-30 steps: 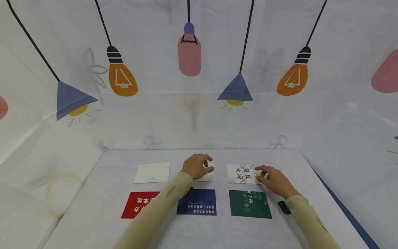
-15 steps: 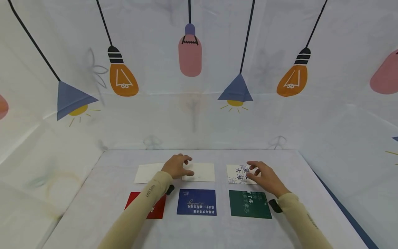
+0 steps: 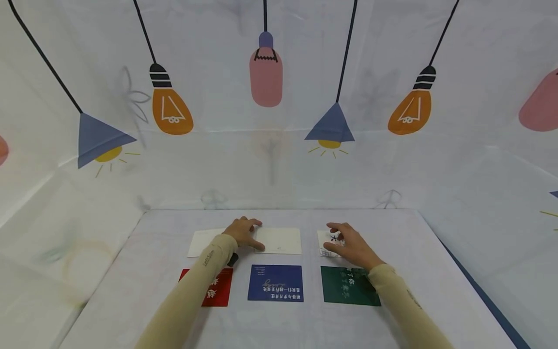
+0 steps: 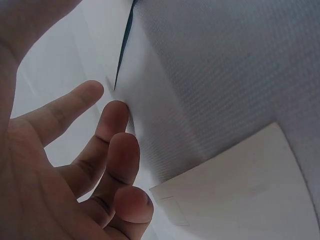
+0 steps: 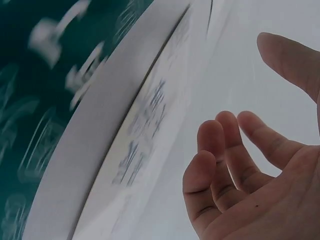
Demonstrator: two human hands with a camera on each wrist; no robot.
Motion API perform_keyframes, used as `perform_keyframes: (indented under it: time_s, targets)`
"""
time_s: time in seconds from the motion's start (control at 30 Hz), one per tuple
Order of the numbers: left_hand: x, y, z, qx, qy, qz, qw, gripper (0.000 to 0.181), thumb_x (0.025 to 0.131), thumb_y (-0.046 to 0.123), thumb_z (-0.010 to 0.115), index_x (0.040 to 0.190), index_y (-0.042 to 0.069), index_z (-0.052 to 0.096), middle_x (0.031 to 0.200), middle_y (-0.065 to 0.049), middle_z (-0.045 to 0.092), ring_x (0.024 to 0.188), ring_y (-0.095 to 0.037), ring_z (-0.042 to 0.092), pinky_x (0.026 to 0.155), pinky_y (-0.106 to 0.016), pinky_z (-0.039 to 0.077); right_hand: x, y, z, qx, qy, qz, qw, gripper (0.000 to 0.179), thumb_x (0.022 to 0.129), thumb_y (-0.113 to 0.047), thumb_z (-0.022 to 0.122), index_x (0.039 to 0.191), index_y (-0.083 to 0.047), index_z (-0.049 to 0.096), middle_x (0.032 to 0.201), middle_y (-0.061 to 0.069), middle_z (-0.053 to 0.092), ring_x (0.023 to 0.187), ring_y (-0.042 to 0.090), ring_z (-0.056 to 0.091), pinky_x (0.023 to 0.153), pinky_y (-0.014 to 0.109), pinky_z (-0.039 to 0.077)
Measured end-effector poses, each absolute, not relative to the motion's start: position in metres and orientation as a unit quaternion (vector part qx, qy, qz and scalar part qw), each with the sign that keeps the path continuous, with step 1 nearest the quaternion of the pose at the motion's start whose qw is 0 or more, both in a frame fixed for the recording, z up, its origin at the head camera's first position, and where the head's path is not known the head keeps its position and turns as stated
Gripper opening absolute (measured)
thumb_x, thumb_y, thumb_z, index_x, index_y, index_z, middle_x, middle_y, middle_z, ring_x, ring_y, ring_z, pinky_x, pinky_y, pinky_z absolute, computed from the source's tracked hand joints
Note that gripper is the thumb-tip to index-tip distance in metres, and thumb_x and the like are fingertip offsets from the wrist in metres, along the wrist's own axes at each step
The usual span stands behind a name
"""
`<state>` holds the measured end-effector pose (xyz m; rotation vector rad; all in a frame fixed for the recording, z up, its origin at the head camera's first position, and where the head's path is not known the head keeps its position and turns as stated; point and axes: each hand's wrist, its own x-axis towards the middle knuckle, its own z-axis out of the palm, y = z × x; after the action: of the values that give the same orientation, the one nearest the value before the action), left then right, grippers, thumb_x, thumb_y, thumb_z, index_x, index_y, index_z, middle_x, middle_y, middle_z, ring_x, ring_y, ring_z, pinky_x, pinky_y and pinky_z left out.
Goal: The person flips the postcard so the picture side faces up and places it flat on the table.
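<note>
My left hand (image 3: 241, 233) is over the gap between two blank cream cards in the back row. Its thumb lies at the left edge of the middle cream card (image 3: 281, 241), and whether it touches cannot be told. The left cream card (image 3: 202, 241) is partly hidden by this hand. In the left wrist view, the loosely bent fingers (image 4: 124, 157) hold nothing. My right hand (image 3: 350, 247) hovers over a white card with dark blue characters (image 3: 327, 237), covering its right part. The right wrist view shows bent fingers (image 5: 200, 170) apart from that card, with nothing between them and the thumb.
A front row has a red card (image 3: 220, 288), partly under the left sleeve, a blue card (image 3: 275, 283) and a green card (image 3: 346, 286), partly under the right wrist. All lie on a white-covered table (image 3: 305, 325). A lamp-patterned sheet (image 3: 226, 160) hangs behind it.
My left hand has moved left off the middle cream card, baring it. The right hand has moved left from the printed card's right edge to over the card. The cards appear unmoved.
</note>
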<state>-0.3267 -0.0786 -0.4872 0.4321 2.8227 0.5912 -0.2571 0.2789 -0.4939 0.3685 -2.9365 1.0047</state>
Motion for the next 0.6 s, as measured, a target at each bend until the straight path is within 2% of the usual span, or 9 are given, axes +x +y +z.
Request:
perform_keyframes:
  time_s: [0.37,0.6]
  targets:
    - [-0.328,-0.076,-0.489,0.145,0.963,0.196,0.111,0.089,0.064,0.048,0.095,0.14,0.021,0.059,0.118,-0.008,0.056,0.108,-0.029,0.054,0.093,-0.047,0.048,-0.269,0.23,-0.493,0.124,-0.94,0.316,-0.018,0.071,0.087,-0.037,0.081,0.147,-0.012,0.052,0.128,0.011,0.057,0.106,0.025,0.055,0.089,0.046,0.051]
    - [-0.328,-0.077,-0.488,0.141,0.96,0.21,0.121,0.087,0.065,0.044,0.096,0.139,0.019,0.059,0.12,-0.009,0.055,0.11,-0.03,0.054,0.094,-0.046,0.048,-0.285,0.21,-0.497,0.108,-0.955,0.272,-0.051,0.082,0.081,-0.046,0.084,0.148,-0.011,0.051,0.124,0.01,0.058,0.107,0.025,0.057,0.097,0.048,0.05]
